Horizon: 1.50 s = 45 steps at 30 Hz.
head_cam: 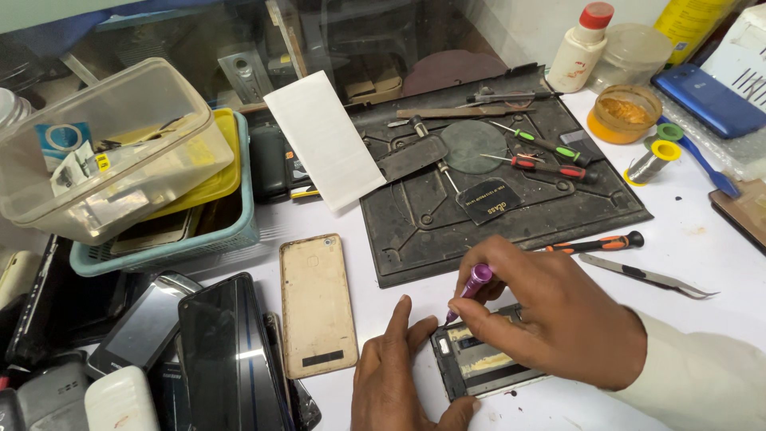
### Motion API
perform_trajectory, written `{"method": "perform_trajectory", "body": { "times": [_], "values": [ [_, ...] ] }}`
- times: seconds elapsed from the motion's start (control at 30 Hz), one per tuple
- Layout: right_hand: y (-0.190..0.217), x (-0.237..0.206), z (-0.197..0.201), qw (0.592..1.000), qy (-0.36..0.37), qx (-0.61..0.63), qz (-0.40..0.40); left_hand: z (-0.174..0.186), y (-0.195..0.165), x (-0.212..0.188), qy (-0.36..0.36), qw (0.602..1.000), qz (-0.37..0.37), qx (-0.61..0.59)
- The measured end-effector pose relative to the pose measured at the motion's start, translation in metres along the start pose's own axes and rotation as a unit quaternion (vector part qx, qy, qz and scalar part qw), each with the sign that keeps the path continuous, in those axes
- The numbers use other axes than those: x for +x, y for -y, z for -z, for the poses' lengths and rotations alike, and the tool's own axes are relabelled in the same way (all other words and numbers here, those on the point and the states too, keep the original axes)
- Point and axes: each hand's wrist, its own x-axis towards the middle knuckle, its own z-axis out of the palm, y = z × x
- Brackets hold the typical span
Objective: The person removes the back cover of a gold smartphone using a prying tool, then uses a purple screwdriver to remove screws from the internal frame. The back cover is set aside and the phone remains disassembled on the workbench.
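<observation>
- far left: clear plastic tub [104, 152] sits tilted on a yellow tray inside a teal basket [231, 231]
- below it: heap of dark phones [227, 351], screens up
- just right of heap: gold phone back cover [317, 305] lies flat on white table [702, 239]
- left hand [399, 375]: fingers pressed flat together, thumb out, pinning the left edge of the opened phone [487, 363]
- opened phone: on table at bottom centre, back off, insides showing, partly hidden under both hands
- right hand [550, 319]: pinches purple screwdriver [471, 289] between thumb and fingers, tip down at phone's upper left corner
- behind hands: dark work mat [495, 207] with red and green screwdrivers
- right of mat: orange-handled screwdriver [598, 242], tweezers [646, 275] just beside it
- far right: solder spool [650, 162], amber jar [625, 112], blue phone [706, 96]
</observation>
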Motion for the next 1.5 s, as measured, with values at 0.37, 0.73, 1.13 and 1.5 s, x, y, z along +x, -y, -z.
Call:
{"method": "perform_trajectory", "body": {
  "times": [0.37, 0.73, 1.13, 1.5],
  "values": [
    [0.038, 0.042, 0.024, 0.912, 0.201, -0.357, -0.024, -0.004, 0.004, -0.002, -0.023, 1.000, -0.010, -0.008],
    [0.034, 0.045, 0.040, 0.931, 0.264, -0.208, 0.143, -0.004, 0.005, -0.003, -0.041, 0.999, -0.032, -0.016],
    [0.048, 0.058, 0.035, 0.852, 0.347, -0.391, -0.029, -0.003, 0.001, -0.003, -0.046, 0.998, -0.030, -0.013],
    [0.036, 0.042, 0.034, 0.931, 0.249, -0.215, 0.160, -0.004, 0.002, -0.002, -0.038, 0.999, -0.020, -0.016]
  ]
}}
